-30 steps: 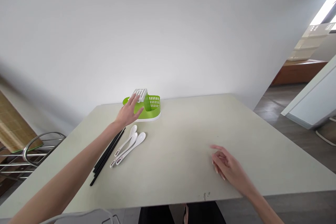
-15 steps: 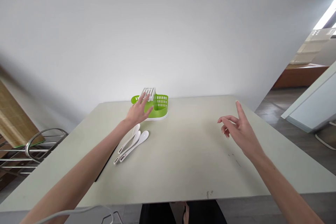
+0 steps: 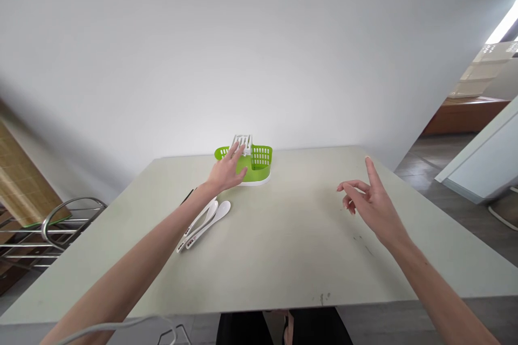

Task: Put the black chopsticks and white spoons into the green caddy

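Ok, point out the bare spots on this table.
Bare: the table between the white spoons and right hand, down to the near edge. Crowded: far left, where the left hand touches the green basket.

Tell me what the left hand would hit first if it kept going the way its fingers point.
The left hand points at the green cutlery basket; its fingertips look to be already at the basket's white insert, though depth is unclear.
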A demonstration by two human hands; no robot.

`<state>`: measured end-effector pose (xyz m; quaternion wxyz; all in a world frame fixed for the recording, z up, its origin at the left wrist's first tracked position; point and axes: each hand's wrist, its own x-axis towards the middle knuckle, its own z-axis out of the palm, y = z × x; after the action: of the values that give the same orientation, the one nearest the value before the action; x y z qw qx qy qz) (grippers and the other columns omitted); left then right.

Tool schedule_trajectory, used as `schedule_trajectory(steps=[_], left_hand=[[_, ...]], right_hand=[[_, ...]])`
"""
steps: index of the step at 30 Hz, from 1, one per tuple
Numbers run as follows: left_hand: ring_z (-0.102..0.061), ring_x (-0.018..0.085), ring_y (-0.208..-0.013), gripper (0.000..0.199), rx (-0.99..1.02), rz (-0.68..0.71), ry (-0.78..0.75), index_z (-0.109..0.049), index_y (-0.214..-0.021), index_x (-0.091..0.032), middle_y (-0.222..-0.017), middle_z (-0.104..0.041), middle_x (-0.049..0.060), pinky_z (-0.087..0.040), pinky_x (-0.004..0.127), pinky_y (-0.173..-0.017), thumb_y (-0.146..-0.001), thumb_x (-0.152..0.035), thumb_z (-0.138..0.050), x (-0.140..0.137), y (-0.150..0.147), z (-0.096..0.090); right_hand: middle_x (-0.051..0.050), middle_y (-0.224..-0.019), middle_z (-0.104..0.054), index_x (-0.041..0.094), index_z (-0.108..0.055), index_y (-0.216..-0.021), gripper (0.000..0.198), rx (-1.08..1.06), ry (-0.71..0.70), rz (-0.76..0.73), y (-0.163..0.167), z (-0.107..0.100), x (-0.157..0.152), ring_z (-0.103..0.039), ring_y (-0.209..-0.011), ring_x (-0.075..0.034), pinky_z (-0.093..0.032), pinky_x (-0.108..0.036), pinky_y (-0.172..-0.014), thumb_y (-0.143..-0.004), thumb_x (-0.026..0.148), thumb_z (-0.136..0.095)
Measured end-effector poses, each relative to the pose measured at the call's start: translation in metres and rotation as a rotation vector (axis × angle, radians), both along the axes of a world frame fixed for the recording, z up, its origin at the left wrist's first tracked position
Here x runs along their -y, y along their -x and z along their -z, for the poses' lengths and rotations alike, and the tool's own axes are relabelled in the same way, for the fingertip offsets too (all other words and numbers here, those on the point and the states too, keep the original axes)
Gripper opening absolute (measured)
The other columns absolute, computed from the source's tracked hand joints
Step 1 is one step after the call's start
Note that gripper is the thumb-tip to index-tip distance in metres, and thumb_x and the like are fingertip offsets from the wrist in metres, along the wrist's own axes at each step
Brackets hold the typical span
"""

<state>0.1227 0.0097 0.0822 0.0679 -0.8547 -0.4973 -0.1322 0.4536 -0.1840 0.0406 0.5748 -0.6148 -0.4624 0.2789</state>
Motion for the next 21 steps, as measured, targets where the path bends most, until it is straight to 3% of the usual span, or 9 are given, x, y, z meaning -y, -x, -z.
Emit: schedule_trajectory(steps=[11, 14, 17, 21], left_hand=[[-0.072, 0.033, -0.11, 0.087, 0.014, 0.124, 0.031, -0.02, -0.169, -0.028, -0.177, -0.018, 0.012, -0.057, 0.045, -0.089, -0.092, -0.035, -0.057, 0.014, -0.026, 0.004], [-0.073, 0.033, -0.109, 0.092, 0.024, 0.179, 0.068, -0.018, -0.17, -0.028, -0.178, -0.014, 0.011, -0.056, 0.047, -0.094, -0.088, -0.036, -0.06, 0.023, -0.037, 0.004], [-0.069, 0.035, -0.122, 0.093, 0.044, 0.275, 0.095, -0.019, -0.169, -0.03, -0.178, -0.015, 0.01, -0.049, 0.052, -0.109, -0.087, -0.036, -0.062, 0.035, -0.051, 0.003], [-0.052, 0.037, -0.145, 0.099, 0.121, 0.415, 0.14, -0.01, -0.17, -0.033, -0.179, -0.01, 0.007, -0.047, 0.052, -0.114, -0.087, -0.035, -0.065, 0.048, -0.061, 0.006]], right_hand=[[-0.002, -0.103, -0.073, 0.036, 0.003, -0.171, 0.107, 0.017, 0.015, 0.012, 0.006, -0.014, 0.003, -0.059, -0.062, -0.015, -0.052, -0.028, -0.053, -0.094, 0.053, -0.068], [-0.002, -0.101, -0.073, 0.036, 0.003, -0.171, 0.107, 0.011, 0.005, 0.017, 0.006, -0.016, 0.003, -0.058, -0.061, -0.014, -0.052, -0.028, -0.053, -0.093, 0.054, -0.068], [-0.002, -0.099, -0.073, 0.034, 0.002, -0.171, 0.107, 0.009, 0.002, 0.01, 0.006, -0.015, 0.003, -0.058, -0.06, -0.015, -0.051, -0.027, -0.052, -0.093, 0.054, -0.068], [-0.003, -0.099, -0.073, 0.032, 0.002, -0.172, 0.107, 0.024, 0.008, 0.0, 0.006, -0.014, 0.004, -0.058, -0.06, -0.015, -0.051, -0.028, -0.052, -0.093, 0.053, -0.068]])
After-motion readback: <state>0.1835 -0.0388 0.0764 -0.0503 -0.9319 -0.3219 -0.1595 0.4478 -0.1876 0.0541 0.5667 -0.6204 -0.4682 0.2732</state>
